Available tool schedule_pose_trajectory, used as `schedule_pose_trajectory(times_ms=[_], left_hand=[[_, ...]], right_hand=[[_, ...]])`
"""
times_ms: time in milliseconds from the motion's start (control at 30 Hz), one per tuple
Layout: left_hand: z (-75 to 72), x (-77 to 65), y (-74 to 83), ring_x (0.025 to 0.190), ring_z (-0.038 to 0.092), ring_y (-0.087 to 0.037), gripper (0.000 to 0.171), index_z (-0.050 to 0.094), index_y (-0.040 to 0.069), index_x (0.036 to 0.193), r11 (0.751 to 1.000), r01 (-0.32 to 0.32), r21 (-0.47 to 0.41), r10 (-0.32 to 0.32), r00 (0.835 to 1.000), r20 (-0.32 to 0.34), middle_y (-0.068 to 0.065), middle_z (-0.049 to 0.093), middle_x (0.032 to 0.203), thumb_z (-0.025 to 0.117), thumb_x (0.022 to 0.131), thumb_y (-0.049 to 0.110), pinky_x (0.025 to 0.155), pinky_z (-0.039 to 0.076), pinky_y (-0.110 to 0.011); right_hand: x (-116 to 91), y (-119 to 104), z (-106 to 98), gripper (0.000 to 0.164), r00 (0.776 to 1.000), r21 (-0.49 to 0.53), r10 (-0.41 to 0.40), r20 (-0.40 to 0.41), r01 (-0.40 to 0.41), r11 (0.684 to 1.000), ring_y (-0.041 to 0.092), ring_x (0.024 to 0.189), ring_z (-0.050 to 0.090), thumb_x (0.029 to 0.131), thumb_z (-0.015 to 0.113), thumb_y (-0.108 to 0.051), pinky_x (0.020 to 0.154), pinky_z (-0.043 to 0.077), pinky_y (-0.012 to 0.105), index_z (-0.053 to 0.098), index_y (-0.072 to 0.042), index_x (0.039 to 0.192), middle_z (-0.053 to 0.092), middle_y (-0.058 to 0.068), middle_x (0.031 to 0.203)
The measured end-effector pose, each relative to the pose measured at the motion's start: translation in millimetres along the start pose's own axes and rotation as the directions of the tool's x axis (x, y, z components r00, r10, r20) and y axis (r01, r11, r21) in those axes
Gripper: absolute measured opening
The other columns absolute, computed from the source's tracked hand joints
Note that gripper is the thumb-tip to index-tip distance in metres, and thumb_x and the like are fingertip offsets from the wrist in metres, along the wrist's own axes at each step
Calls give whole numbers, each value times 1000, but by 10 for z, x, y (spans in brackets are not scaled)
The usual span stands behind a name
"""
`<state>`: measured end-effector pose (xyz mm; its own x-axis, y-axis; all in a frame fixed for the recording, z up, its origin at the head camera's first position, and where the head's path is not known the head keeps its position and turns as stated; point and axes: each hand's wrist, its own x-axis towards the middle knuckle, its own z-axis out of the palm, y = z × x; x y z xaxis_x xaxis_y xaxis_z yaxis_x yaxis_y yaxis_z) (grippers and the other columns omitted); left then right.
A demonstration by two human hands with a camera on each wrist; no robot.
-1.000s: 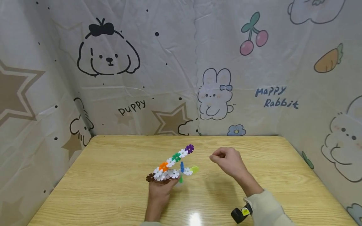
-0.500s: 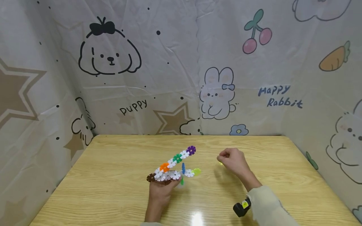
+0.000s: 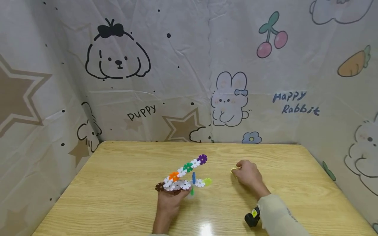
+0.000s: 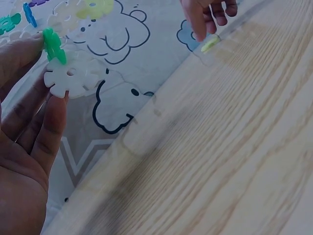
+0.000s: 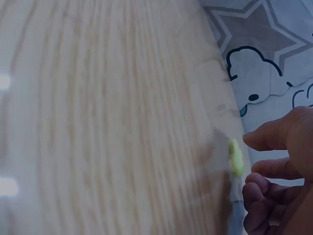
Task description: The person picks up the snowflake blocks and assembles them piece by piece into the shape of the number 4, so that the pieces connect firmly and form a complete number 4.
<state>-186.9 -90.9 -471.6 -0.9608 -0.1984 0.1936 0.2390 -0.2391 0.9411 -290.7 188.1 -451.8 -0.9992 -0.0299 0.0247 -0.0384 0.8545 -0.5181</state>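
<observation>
In the head view my left hand (image 3: 169, 203) grips a chain of joined snowflake discs (image 3: 176, 186). An arm of discs slants up to a purple snowflake disc (image 3: 202, 159). Other discs run right to a yellow-green one. In the left wrist view, thumb and fingers hold the chain near a green disc (image 4: 54, 46) and a whitish disc (image 4: 72, 73). My right hand (image 3: 249, 173) is at a loose yellow snowflake disc (image 3: 233, 170). In the right wrist view its thumb and finger stand apart, with the yellow disc (image 5: 235, 157) just beyond their tips.
The wooden table (image 3: 118, 203) has its far edge against a printed curtain (image 3: 177, 59). A black wrist device (image 3: 252, 218) sits by the right sleeve (image 3: 279, 213). Light glares off the tabletop near the front.
The loose yellow disc, unseen a second ago, now shows beside my right fingers. The right hand has lowered slightly and shifted right. The left hand keeps its hold on the disc chain.
</observation>
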Motion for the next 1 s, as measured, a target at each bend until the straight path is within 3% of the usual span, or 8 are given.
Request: schedule_pose_trajectory(times_ms=[167, 333, 533, 733, 1000], left_hand=[[24, -27, -15, 87, 69, -18, 45, 61, -13, 113, 1000, -10, 5, 10, 1000, 6, -13, 71, 95, 80, 72, -14, 82, 56, -33], [38, -23, -31, 84, 69, -17, 46, 60, -16, 112, 999, -35, -10, 35, 999, 4, -10, 71, 92, 80, 72, -15, 79, 56, -31], [43, -16, -17, 83, 69, -18, 46, 60, -16, 113, 1000, -27, -7, 27, 1000, 6, -12, 72, 92, 81, 72, -13, 78, 57, -31], [39, 3, -7, 84, 70, -20, 42, 64, -8, 109, 1000, -3, 28, 3, 1000, 4, -13, 72, 92, 83, 71, -9, 79, 57, -32], [48, 3, -4, 91, 70, -22, 52, 62, -9, 119, 1000, 24, 19, -23, 999, -25, -20, 70, 102, 85, 73, -6, 85, 55, -33]], right_hand=[[5, 52, 31, 40, 999, -53, 39, 26, -37, 998, 30, 90, 63, 86, 71, -26, 70, 53, 48, 70, 3, 113, 67, 23, 114], [30, 75, 47, 30, 999, -57, 46, 20, -45, 997, 27, 80, 60, 86, 72, -27, 61, 49, 42, 73, -1, 100, 68, 18, 100], [53, 90, 54, 34, 998, -66, 53, 19, -51, 996, 30, 87, 64, 86, 74, -25, 68, 53, 48, 72, 1, 107, 69, 21, 108], [49, 108, 46, 31, 998, -14, 56, 20, -56, 998, 28, 85, 61, 84, 79, -24, 69, 51, 45, 67, 0, 99, 67, 13, 98], [29, 82, 0, 16, 1000, 88, -15, 13, 14, 996, 24, 77, 56, 82, 77, -10, 69, 49, 39, 67, 2, 87, 64, 7, 84]])
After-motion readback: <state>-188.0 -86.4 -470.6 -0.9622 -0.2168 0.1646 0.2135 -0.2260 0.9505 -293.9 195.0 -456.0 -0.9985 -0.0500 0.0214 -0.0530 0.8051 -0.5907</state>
